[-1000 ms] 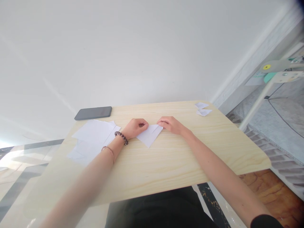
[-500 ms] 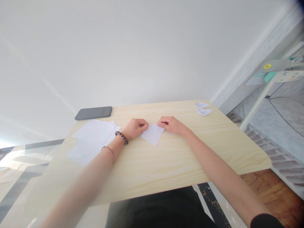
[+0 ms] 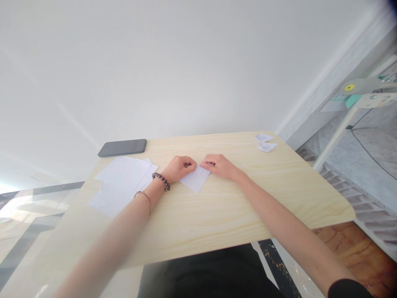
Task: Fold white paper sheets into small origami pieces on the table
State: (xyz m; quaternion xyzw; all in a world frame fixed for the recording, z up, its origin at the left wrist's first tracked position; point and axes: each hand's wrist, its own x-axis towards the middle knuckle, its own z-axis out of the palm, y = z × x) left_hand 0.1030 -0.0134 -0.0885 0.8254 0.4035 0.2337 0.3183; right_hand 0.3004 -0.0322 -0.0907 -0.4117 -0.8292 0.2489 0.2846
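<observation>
A small white sheet of paper [image 3: 196, 181] lies on the table in front of me, one corner pointing toward me. My left hand [image 3: 182, 166] pinches its far left edge between thumb and forefinger. At the far right edge, my right hand [image 3: 218, 164] grips the same paper with thumb and curled fingers. The two sets of fingertips are close together, and they hide the paper's far edge. Dark beads and a thin bracelet circle my left wrist.
Loose white sheets [image 3: 124, 178] overlap to the left of my left hand. A dark phone [image 3: 122, 147] lies at the table's back left. Two folded paper pieces [image 3: 266, 146] sit at the back right. A white wall [image 3: 192, 74] rises behind the wooden table [image 3: 242, 219].
My right hand has moved left, closer to my left hand. The paper has shifted slightly left and toward me, and more of its far part is covered by my fingers.
</observation>
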